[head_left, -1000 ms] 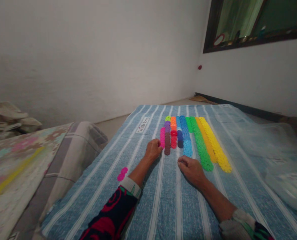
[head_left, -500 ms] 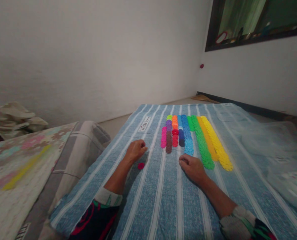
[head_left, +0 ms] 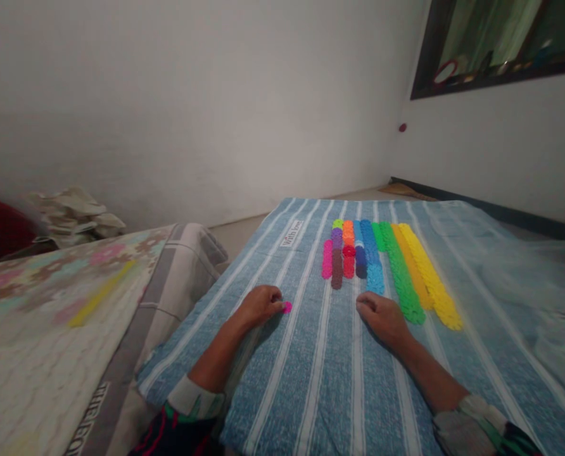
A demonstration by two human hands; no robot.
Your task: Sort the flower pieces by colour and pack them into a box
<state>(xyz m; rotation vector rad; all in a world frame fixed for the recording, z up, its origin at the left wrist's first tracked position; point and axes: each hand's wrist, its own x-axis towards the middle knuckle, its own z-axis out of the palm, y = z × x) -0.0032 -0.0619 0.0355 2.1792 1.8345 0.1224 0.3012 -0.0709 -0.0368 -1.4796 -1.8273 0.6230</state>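
Observation:
Rows of small coloured discs [head_left: 382, 266] lie side by side on a blue striped cloth [head_left: 320, 361]: pink, brown, purple, red, orange, blue, green, amber and yellow. My left hand [head_left: 260, 304] rests on the cloth left of the rows, fingers curled, fingertips pinching a loose pink disc [head_left: 287, 307]. My right hand [head_left: 382, 315] lies knuckles-up just below the blue and green rows, fingers curled; whether it holds anything is hidden.
A folded grey blanket [head_left: 178, 266] and a patterned sheet [head_left: 49, 329] lie to the left. Crumpled pale cloth [head_left: 76, 212] sits by the white wall. Clear plastic [head_left: 539, 278] covers the cloth's right side. A dark-framed window [head_left: 501, 44] is at upper right.
My left hand left the pink row, drew back to the left, and now has its fingertips on a loose pink disc. The camera view shifted left. My right hand stayed put.

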